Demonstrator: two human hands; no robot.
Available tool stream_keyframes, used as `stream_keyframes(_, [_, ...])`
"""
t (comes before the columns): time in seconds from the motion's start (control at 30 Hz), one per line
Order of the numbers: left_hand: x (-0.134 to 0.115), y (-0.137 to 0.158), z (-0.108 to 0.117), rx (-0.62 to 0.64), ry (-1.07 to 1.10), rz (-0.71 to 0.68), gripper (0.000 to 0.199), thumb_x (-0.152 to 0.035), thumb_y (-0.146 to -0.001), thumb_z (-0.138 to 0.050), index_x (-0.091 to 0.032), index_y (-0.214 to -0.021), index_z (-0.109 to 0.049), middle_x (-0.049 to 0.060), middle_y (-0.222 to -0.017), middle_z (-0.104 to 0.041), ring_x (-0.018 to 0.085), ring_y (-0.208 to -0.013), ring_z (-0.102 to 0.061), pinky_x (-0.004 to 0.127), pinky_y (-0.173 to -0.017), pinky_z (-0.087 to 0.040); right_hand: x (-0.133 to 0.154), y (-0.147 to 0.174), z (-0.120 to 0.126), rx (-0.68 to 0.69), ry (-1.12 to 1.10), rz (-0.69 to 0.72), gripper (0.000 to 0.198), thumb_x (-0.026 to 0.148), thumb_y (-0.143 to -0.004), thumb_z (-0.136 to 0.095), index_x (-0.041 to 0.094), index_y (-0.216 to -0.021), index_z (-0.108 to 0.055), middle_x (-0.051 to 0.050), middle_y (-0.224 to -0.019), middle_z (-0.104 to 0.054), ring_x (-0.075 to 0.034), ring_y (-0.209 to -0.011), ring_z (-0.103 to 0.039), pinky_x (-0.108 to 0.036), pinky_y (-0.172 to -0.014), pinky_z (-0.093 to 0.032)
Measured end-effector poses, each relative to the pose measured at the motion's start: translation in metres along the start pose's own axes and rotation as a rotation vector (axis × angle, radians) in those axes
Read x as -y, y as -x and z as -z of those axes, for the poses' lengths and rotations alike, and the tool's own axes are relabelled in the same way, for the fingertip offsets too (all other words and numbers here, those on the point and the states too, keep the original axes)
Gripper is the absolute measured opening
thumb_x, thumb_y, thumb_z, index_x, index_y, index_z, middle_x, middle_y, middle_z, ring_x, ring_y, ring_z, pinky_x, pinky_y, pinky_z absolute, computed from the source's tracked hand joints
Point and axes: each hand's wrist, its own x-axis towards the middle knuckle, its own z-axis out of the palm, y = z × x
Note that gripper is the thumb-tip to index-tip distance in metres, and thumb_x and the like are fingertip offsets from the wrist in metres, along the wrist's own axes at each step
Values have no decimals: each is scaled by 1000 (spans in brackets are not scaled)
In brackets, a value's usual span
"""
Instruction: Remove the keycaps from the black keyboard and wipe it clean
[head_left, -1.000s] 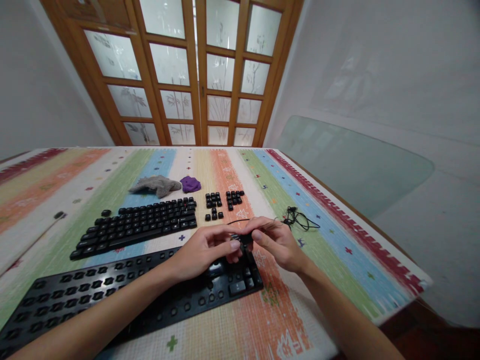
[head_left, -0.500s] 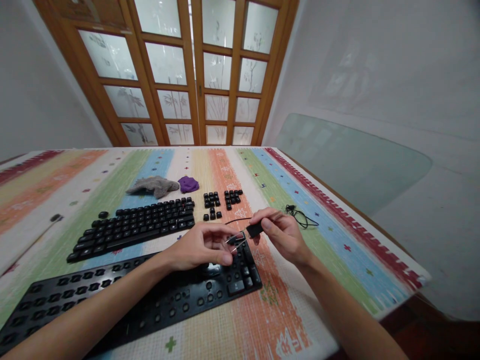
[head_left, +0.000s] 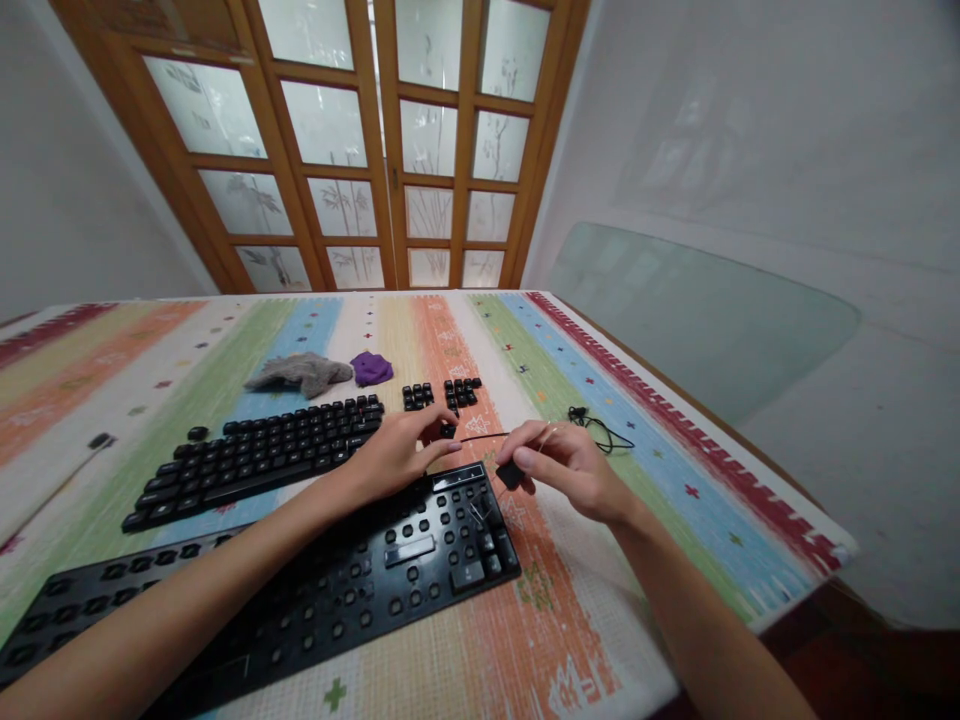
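My right hand [head_left: 562,465] pinches the black handle of a keycap puller [head_left: 510,474]. The puller's thin wire prongs point down and left over the number pad end of the keyboard [head_left: 352,590]. My left hand [head_left: 397,448] reaches past the keyboard's back edge, its thumb and fingertips around a small black keycap [head_left: 448,431] beside the loose keycaps. Much of the keyboard shows bare switch posts, with a few caps left at its right end. My left forearm hides part of it.
Rows of removed keycaps [head_left: 262,455] lie behind the keyboard, with smaller groups of keycaps [head_left: 461,390] farther right. A grey cloth [head_left: 304,375] and a purple cloth [head_left: 371,368] rest at the back. A black cable [head_left: 611,437] curls on the striped tablecloth [head_left: 637,500].
My left hand has moved from the puller's wire tips back and up to the loose keycaps, with a keycap at its fingertips. The puller in my right hand has tilted downward.
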Motion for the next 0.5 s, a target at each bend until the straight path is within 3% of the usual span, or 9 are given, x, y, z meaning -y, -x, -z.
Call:
stream_keyframes(0.2, [16, -30, -13, -52, -159, -127, 12, -27, -87, -65, -16, -92, -67, 6, -91, -66, 19, -84, -61, 33, -78, -48, 2, 0, -1, 37, 76, 2, 22, 33, -94, -59, 14, -88, -69, -2, -74, -64, -8, -60, -57, -20, -53, -47])
stream_keyframes(0.5, [33, -58, -30, -42, -182, -161, 14, -18, -84, -65, -15, -97, -68, 7, -96, -60, 20, -89, -59, 36, -82, -48, 9, 0, -2, 52, 103, 50, 22, 31, -96, -56, 15, -87, -68, -1, -72, -63, -8, -59, -55, -21, -52, -44])
